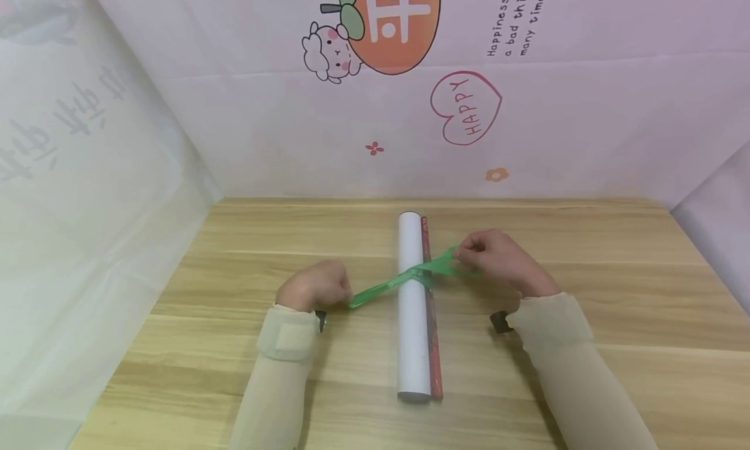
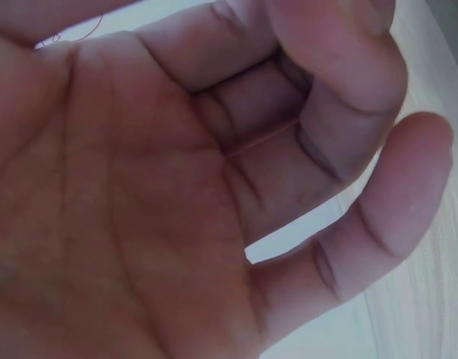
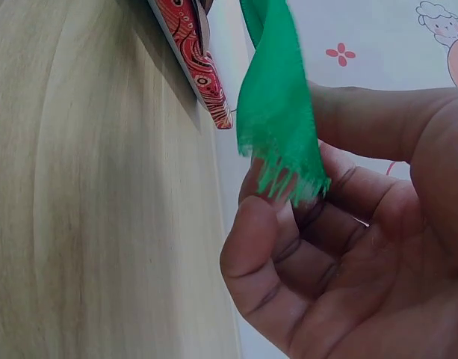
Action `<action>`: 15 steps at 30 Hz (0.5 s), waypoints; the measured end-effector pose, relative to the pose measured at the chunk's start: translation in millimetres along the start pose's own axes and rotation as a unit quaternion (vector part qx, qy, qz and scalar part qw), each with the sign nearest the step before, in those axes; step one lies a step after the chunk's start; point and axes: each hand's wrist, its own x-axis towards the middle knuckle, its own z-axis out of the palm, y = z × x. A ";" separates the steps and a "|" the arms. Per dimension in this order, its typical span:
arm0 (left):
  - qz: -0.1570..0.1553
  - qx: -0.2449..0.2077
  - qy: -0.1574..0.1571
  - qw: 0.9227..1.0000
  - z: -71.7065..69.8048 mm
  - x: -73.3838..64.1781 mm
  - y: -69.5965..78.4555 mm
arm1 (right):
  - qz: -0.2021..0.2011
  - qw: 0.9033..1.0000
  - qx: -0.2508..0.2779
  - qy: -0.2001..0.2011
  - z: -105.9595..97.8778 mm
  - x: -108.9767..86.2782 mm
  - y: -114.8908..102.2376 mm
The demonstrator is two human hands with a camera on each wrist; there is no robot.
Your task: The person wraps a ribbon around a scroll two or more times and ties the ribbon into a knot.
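A white cylindrical roll (image 1: 413,346) lies lengthwise on the wooden table. Along its right side runs a long, thin red patterned thing (image 1: 435,365), its kind unclear; the right wrist view shows its swirled red edge (image 3: 193,63). A green ribbon (image 1: 404,277) crosses over both and looks knotted or crossed on top of the roll. My right hand (image 1: 500,258) pinches the ribbon's right part; its frayed end (image 3: 285,168) hangs by the curled fingers. At the ribbon's left end, my left hand (image 1: 316,286) holds it with fingers curled; the left wrist view hides the ribbon.
The wooden table (image 1: 234,346) ends at a white printed cloth (image 1: 281,144) at the back, and another pale cloth (image 1: 88,241) hangs at the left. Dark wrist-worn devices sit under both sleeves, one of them a black piece (image 1: 500,322) by the right cuff.
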 end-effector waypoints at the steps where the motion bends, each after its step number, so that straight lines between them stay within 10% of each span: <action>1: -0.001 0.001 -0.001 1.000 -0.1 -0.2 0.2 | 0.001 1.000 -0.002 0.001 -0.2 0.2 0.5; 15: -0.011 0.014 -0.004 1.000 -0.6 -1.1 -0.9 | 0.014 1.000 -0.011 0.002 -1.8 -1.2 1.9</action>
